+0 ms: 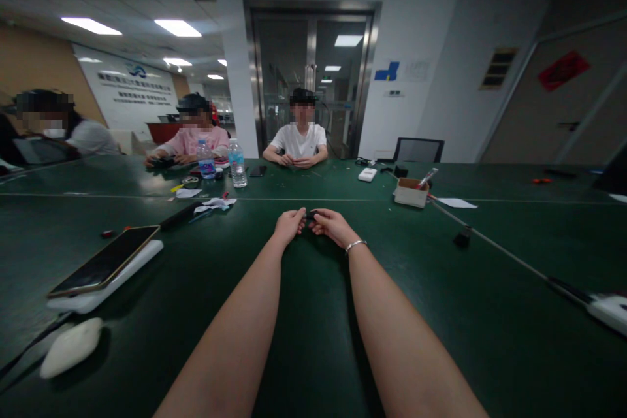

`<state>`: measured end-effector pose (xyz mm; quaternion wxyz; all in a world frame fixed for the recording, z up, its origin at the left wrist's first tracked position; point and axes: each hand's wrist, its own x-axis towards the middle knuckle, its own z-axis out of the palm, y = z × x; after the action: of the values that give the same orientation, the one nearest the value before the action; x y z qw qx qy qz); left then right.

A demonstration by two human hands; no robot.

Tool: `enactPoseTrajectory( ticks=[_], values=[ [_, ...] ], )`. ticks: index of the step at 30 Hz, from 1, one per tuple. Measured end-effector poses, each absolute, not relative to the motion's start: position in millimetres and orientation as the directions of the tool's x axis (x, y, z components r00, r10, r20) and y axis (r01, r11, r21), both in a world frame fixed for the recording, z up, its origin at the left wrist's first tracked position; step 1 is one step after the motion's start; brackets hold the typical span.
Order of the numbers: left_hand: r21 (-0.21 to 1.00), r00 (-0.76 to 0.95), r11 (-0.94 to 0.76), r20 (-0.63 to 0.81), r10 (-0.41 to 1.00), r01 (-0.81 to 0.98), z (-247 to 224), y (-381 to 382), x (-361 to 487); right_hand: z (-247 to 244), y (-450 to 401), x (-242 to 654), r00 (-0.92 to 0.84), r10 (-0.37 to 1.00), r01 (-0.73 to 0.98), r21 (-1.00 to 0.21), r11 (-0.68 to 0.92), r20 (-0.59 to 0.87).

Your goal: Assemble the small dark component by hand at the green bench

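Note:
Both of my arms reach forward over the green table (313,313). My left hand (290,225) and my right hand (334,226) meet near the middle, each pinching a small dark object (310,215) from its own side. The object is mostly covered by fingers and too small to name; it looks black and short. A silvery bracelet (355,245) circles my right wrist. The hands are just above or resting on the table top; I cannot tell which.
At left, a phone (105,260) lies on a white box-like item (112,281), near a pale mouse-shaped object (72,347). Two water bottles (238,164) stand further off. At right are a small carton (411,193), a black block (462,237) and a cable (504,251). Several people sit opposite.

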<state>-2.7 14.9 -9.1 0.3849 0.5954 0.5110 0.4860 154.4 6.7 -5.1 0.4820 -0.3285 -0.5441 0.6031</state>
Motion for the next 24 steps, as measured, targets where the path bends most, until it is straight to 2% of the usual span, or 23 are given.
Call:
enactPoseTrajectory(
  ticks=[13, 18, 24],
  values=[
    [0.968, 0.054, -0.246, 0.244, 0.968, 0.043, -6.0, 9.8, -4.0, 1.3, 3.6, 153.8, -0.300, 0.949, -0.248, -0.969, 0.016, 0.093],
    [0.971, 0.045, -0.223, 0.219, 0.975, 0.086, -6.6, 10.4, -3.3, -0.3, 4.1, 154.9, -0.283, 0.954, -0.273, -0.962, 0.024, 0.104],
    [0.949, 0.037, -0.198, 0.195, 0.980, 0.246, -9.2, 14.3, -5.0, -4.2, 6.0, 155.8, -0.278, 0.953, -0.276, -0.961, 0.038, 0.118]
  ],
)
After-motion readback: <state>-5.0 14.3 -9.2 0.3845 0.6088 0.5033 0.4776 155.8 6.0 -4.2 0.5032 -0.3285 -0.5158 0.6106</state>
